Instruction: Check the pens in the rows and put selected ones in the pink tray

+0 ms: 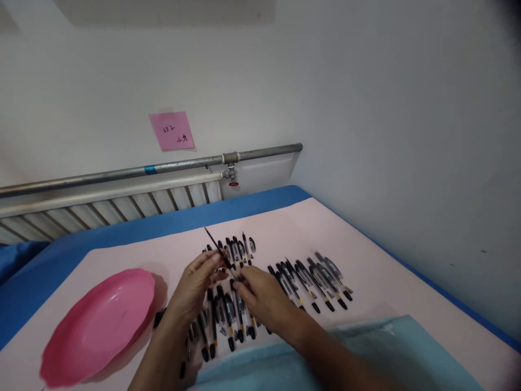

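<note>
Thin black refill tilted, pinched betw. both hands.

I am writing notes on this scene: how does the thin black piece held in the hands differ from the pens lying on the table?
The thin black piece is bare, slim and all dark; the pens are thicker, with clear barrels and black caps. The piece is lifted and tilted, held between the left hand and right hand; the pens lie flat in rows on the pink sheet. Both are long and narrow.

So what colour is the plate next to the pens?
Pink; the plate shows clearly in the head view.
</note>
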A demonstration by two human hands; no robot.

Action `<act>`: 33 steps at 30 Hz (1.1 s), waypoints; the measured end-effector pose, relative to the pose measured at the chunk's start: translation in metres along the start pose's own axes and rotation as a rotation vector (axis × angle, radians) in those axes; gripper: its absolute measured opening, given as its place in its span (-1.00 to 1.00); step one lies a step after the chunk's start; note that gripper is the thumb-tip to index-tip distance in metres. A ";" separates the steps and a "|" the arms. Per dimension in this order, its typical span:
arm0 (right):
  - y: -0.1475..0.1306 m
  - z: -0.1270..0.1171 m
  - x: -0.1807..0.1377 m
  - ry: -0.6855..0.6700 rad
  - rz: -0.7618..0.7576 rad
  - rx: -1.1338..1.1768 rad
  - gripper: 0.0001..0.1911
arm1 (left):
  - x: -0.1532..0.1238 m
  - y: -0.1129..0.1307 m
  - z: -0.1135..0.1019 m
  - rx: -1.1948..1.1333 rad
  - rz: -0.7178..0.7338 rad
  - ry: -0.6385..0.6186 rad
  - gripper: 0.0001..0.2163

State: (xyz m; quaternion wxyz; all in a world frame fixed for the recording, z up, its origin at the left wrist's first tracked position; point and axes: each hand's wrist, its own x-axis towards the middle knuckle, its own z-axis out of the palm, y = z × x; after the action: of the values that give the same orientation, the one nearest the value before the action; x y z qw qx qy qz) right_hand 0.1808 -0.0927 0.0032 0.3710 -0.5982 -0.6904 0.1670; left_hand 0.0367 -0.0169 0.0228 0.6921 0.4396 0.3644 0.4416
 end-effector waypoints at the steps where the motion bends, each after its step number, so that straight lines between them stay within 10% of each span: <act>1: 0.000 0.000 0.001 0.019 0.009 0.010 -0.89 | 0.001 0.005 -0.005 0.010 0.030 0.025 -0.69; 7: 0.002 0.000 0.002 0.071 0.022 0.048 -0.87 | 0.013 0.018 -0.056 0.423 0.155 0.401 -0.76; 13: 0.001 0.000 0.001 0.061 0.028 0.063 -0.88 | 0.022 -0.002 -0.070 1.343 -0.006 0.308 -0.78; 21: -0.002 -0.001 0.002 0.056 0.014 0.092 -0.87 | 0.027 -0.016 -0.068 1.608 0.000 0.152 -0.82; 33: -0.001 -0.001 0.002 0.065 0.001 0.069 -0.90 | 0.031 -0.021 -0.077 1.646 0.014 0.290 -0.69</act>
State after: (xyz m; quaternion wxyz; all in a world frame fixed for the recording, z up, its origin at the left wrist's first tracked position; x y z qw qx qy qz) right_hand 0.1806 -0.0910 0.0052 0.4134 -0.5906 -0.6715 0.1713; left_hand -0.0157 0.0290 -0.0274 0.0934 0.7457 0.6534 0.0909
